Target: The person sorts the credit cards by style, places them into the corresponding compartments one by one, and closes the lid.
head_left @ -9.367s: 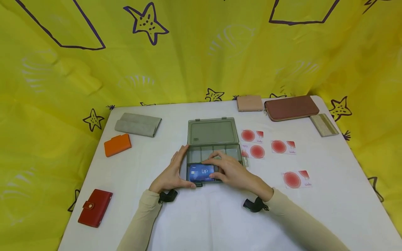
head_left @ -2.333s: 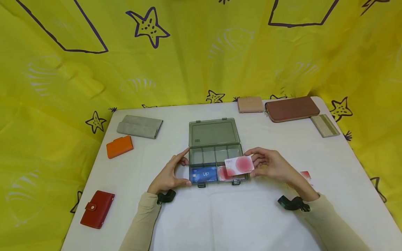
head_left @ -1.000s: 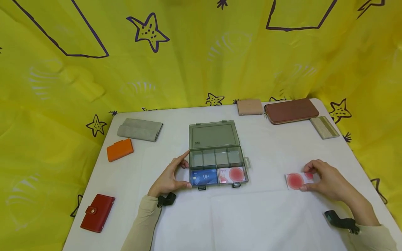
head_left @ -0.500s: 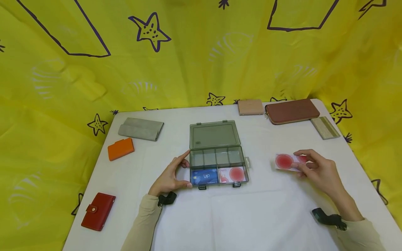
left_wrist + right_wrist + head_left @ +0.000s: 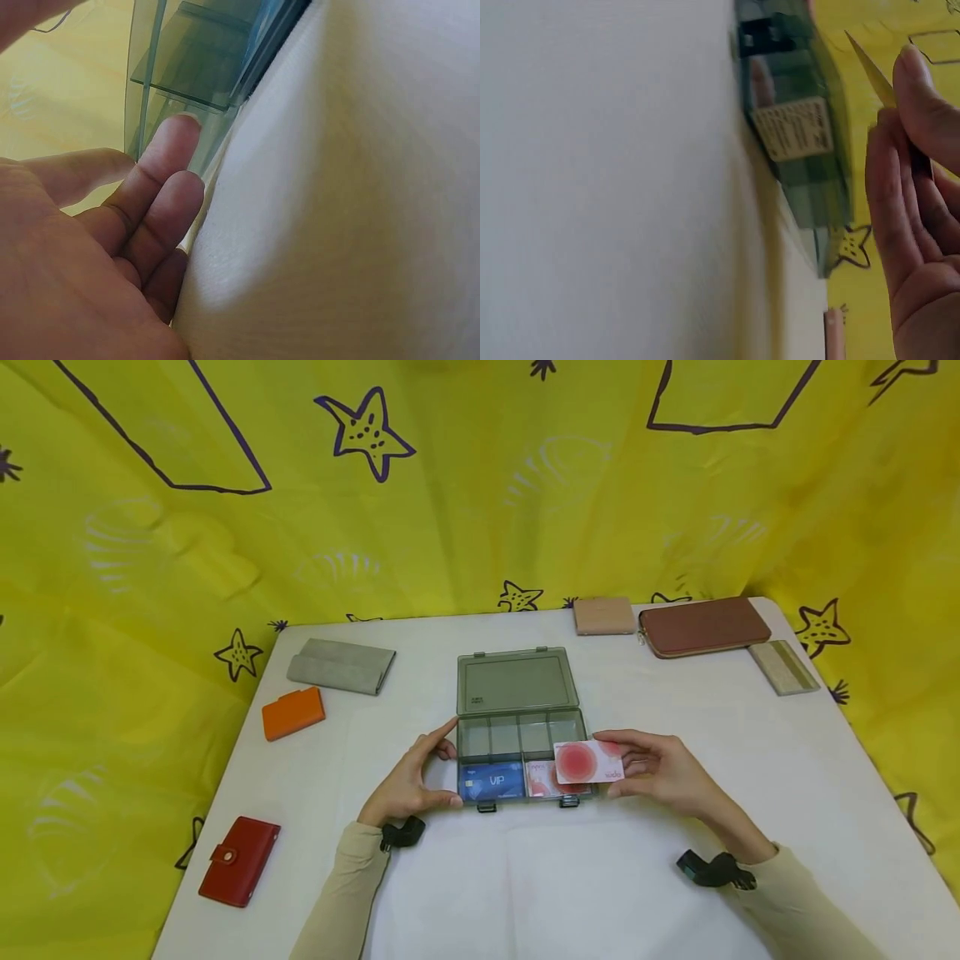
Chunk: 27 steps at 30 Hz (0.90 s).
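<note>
A grey-green clear plastic box (image 5: 517, 675) lies with its lid back. My left hand (image 5: 408, 781) is spread along its left side, thumb at the front corner and index finger at the back one. In the left wrist view its other fingers (image 5: 161, 210) are loosely bent beside the wall. A blue VIP card (image 5: 491, 781) lies in the front left compartment, a white card with red circles (image 5: 538, 779) in the front right one. Above that, my right hand (image 5: 667, 772) pinches another red-circle card (image 5: 581, 762) by its right end, slightly tilted, partly covering the one below.
A grey folded wallet (image 5: 341, 666), an orange card holder (image 5: 293, 713) and a red snap wallet (image 5: 240, 862) lie left. At the back right are a beige wallet (image 5: 603, 616), a brown zip wallet (image 5: 705, 627) and a tan card holder (image 5: 783, 667).
Red-circle cards once spread on the right of the table are gone from there; one lies in the box. My right hand picked up another and carried it left over the box. The left hand stays.
</note>
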Motion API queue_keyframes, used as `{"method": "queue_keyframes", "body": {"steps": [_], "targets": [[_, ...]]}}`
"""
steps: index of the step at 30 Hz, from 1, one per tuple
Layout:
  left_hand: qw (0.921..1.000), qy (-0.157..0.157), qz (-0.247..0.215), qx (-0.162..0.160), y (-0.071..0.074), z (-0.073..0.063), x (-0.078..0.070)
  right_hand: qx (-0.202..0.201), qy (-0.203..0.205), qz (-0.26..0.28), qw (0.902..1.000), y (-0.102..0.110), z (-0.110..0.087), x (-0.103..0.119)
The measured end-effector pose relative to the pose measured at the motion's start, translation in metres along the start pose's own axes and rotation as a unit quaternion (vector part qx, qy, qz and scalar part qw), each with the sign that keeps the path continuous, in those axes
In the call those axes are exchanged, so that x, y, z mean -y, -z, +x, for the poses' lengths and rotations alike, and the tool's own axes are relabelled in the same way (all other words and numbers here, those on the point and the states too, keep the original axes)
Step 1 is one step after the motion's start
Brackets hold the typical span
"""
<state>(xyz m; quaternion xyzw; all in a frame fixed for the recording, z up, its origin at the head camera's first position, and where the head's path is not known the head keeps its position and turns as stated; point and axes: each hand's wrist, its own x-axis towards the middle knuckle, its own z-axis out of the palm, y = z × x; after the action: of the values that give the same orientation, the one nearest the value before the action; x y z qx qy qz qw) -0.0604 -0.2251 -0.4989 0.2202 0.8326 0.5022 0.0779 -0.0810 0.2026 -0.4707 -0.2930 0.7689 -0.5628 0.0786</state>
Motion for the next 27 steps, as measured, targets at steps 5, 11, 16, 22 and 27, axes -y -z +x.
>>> {"method": "queue_keyframes", "body": {"steps": [5,11,16,22,27], "targets": [[1.0,0.002,0.001,0.005,0.0,0.001,-0.001,0.009,0.037,-0.118,0.9923,-0.016,0.009,-0.005],[1.0,0.005,0.004,0.005,0.0,0.001,0.0,0.006,0.052,-0.194,0.9796,-0.022,0.015,-0.003],[0.9999,-0.004,0.009,0.003,0.0,0.0,0.002,-0.013,0.007,-0.182,0.9832,-0.016,0.022,-0.005],[0.9998,-0.011,0.013,-0.001,0.001,-0.001,0.002,0.02,-0.113,0.016,0.9933,0.005,0.046,-0.024],[0.9999,-0.014,0.003,0.001,0.0,0.0,0.001,0.099,-0.146,0.136,0.9749,0.01,0.058,-0.036]]}}
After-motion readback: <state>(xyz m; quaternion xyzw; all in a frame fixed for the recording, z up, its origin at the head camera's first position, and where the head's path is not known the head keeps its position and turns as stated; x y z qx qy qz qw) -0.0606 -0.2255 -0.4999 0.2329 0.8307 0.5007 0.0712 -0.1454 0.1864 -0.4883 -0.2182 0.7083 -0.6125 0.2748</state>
